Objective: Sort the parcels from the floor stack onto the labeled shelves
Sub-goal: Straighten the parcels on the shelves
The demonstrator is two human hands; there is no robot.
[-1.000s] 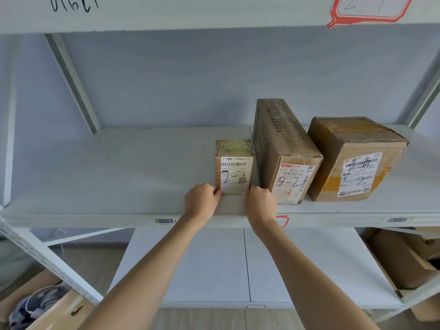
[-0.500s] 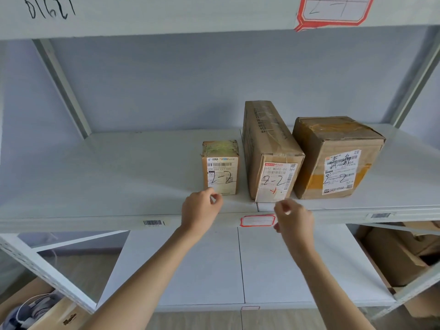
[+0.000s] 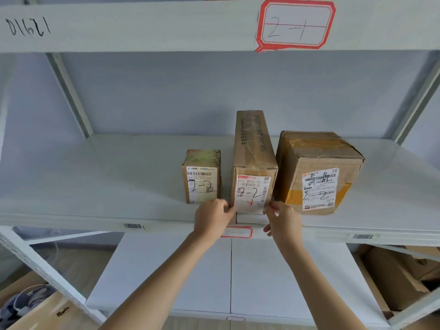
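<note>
Three brown parcels marked "2-2" stand on the white middle shelf [image 3: 95,182]: a small one [image 3: 201,177], a long narrow one [image 3: 253,151] and a larger one with yellow tape [image 3: 319,163]. My left hand [image 3: 212,216] grips the long parcel's front lower left corner. On the opposite lower corner my right hand [image 3: 283,219] holds it with curled fingers. The small parcel stands free just left of my left hand.
A red-framed label "2-1" [image 3: 295,26] sits on the shelf beam above, and another red label [image 3: 235,232] on the middle shelf's front edge. Below lies a white lower shelf [image 3: 231,277]. Cardboard boxes sit at the lower right [image 3: 400,277] and lower left [image 3: 35,313].
Both hands let go of the small parcel, drew back, then moved right onto the long parcel's front lower corners. The view shifted closer and slightly right.
</note>
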